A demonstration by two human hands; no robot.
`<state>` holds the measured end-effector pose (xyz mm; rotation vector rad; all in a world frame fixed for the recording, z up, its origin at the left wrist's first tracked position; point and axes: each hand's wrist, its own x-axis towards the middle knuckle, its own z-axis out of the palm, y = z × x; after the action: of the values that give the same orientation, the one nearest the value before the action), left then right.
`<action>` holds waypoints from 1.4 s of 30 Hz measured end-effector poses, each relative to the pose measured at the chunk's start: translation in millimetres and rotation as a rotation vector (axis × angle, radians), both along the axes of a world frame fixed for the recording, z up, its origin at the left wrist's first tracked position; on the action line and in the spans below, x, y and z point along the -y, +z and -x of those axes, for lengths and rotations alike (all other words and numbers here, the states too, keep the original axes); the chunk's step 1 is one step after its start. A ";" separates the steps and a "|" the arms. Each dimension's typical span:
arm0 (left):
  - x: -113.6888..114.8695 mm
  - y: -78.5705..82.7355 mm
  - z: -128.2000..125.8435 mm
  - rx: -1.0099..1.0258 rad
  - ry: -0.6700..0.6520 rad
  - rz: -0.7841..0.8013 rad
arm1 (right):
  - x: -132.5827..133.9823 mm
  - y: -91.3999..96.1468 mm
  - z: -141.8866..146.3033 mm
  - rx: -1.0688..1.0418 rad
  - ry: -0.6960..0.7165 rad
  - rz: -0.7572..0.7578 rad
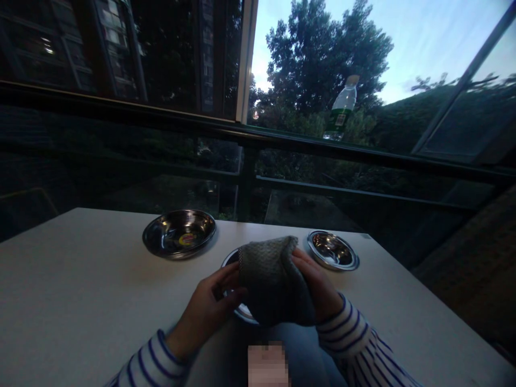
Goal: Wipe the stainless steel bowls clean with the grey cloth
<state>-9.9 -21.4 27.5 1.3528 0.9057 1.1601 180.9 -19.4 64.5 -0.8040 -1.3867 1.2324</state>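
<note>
A grey-green textured cloth (270, 279) hangs over the right part of a shiny metal bowl (245, 313) near the table's front edge. My left hand (212, 301) is closed at the bowl's left side, its fingers and thumb bent around the rim beside the cloth's edge. On the other side, my right hand (318, 285) grips the cloth, with its fingertips partly hidden in the folds. Most of the bowl is covered by the cloth and my left hand, so how it rests cannot be seen.
On the white table (100, 301), a wide metal bowl (179, 234) with a yellow sticker stands at the back left. A smaller metal bowl (332, 250) sits at the back right. Beyond the table, a plastic bottle (342, 110) stands on the window rail (298, 141).
</note>
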 end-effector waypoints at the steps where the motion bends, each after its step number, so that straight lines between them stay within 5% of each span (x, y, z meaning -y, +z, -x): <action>1: -0.1 -1.4 -0.9 0.028 -0.034 0.033 | 0.6 0.3 1.2 -0.030 0.023 0.051; 4: -1.9 -0.7 -2.2 0.075 -0.031 0.106 | 0.3 0.9 4.5 -0.118 0.046 0.192; 11: -7.2 8.6 2.8 0.117 0.295 0.149 | -5.8 -1.7 0.7 -0.069 0.135 0.228; 21: -5.9 11.3 4.8 0.285 0.186 0.279 | -8.9 -10.1 -12.5 0.200 0.213 -0.157; 25: -5.1 16.2 6.1 0.361 0.127 0.404 | -5.4 -9.3 -14.5 0.256 0.266 -0.169; 31: -5.3 12.1 10.1 0.281 0.057 0.331 | -6.4 -4.6 -20.1 0.208 0.299 -0.168; 37: -7.5 4.9 4.1 0.330 0.270 0.208 | -7.5 -9.4 -5.2 -0.134 0.172 0.212; 42: -8.2 2.5 0.7 0.059 0.325 0.097 | -6.1 -11.2 5.8 0.070 -0.142 0.148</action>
<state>-10.6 -13.3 30.0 1.1130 1.1528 1.3753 175.1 -13.3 53.3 -1.0399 -1.2816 1.2163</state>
